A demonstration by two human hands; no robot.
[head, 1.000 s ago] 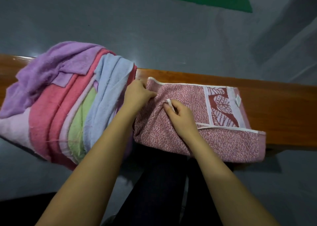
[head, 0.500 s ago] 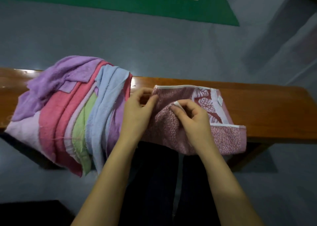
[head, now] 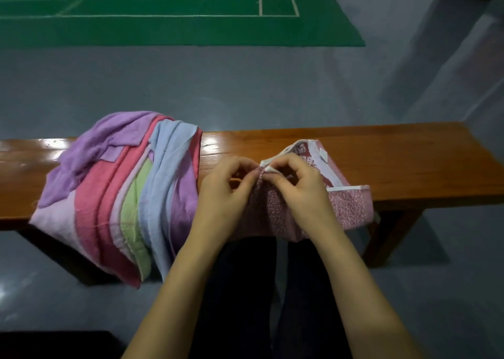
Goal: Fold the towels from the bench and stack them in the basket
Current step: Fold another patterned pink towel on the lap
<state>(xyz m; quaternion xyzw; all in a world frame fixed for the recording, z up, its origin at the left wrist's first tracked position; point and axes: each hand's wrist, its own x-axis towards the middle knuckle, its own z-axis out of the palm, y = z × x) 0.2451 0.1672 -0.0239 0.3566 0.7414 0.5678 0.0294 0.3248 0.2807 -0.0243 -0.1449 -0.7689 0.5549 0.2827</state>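
red patterned towel (head: pixel 346 208) on worktop (head: pixel 409 162), its white-edged corner pinched between left hand (head: pixel 226 192) and right hand (head: pixel 297 187), fingers curled.

One wooden bench (head: pixel 381 162) stood there, and two hands worked at it, a left hand (head: pixel 226 192) and a right hand (head: pixel 297 187). One red patterned towel (head: pixel 351 208) lay apart from one heap of unfolded towels (head: pixel 114 189); how many towels that heap held could not be told
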